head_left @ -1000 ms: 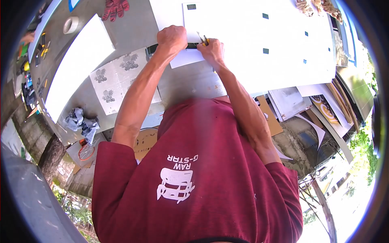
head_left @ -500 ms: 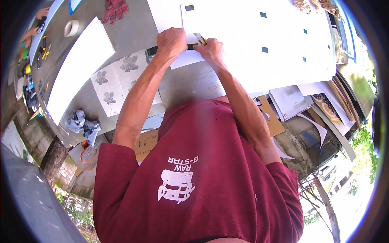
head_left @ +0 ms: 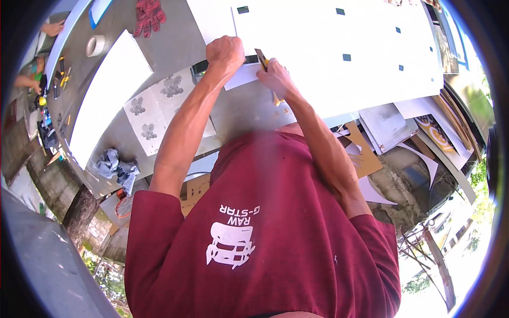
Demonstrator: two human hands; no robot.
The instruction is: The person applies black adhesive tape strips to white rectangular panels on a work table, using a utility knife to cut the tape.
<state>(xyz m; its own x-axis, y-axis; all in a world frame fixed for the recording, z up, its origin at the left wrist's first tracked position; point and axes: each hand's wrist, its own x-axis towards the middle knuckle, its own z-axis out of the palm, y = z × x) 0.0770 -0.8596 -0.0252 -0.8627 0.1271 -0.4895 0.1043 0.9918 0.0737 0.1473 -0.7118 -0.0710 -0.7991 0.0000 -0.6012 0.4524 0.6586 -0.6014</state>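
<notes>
My left hand is closed in a fist over a dark straight strip that lies across the white sheet; whether it grips anything is hidden. Just right of it, my right hand is wrapped round a yellow utility knife, its blade pointing up and left. Under the hands lies a large white sheet with several small dark rectangular openings. A narrow white part of sheet shows below the strip, between my hands.
Left on the grey table are a patterned sheet, a curved white panel, a tape roll and a red glove. Another person's hands show at far left. Crumpled material lies by the near edge.
My right hand has moved slightly down and away from the strip, and the knife has turned more upright. My left hand stays in nearly the same place. The view has shifted slightly.
</notes>
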